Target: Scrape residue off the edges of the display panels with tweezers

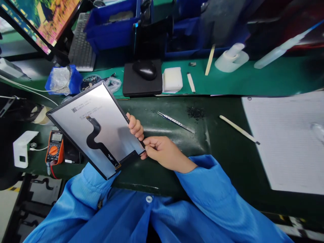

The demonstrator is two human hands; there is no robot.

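One multimeter (54, 147) beside the display panel (101, 118)

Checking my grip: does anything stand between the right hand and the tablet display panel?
Nothing visible does: the right hand pinches the tablet display panel directly at its edge, just below the left hand, which grips the same edge.

We are observing a silver display panel (76, 125) carrying a black curved flex cable (92, 135) over a dark green desk (217, 162).
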